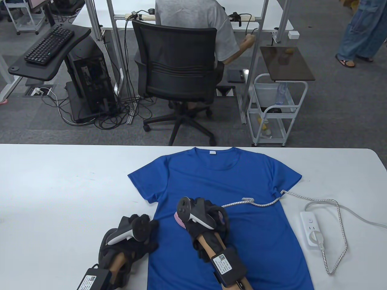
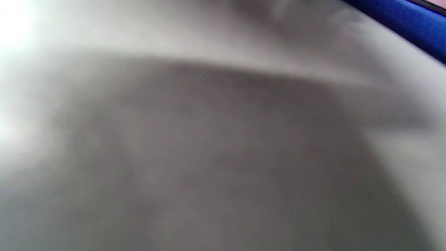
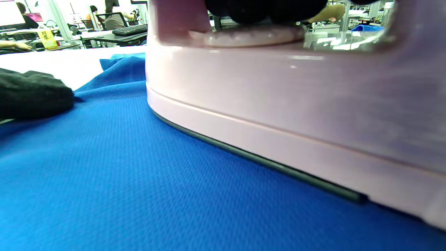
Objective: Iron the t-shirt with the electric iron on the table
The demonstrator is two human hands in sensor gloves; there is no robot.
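Right hand (image 1: 205, 216) grips the pink iron (image 3: 296, 115), soleplate flat on the blue t-shirt (image 1: 223, 193) near its left side seam, collar toward the tabletop's far edge; left hand (image 1: 136, 232) rests at the seam, grip unclear.

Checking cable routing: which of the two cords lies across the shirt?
The braided white cord, running from the iron under the right hand across the blue t-shirt. The smooth white power-strip cable stays on the table.
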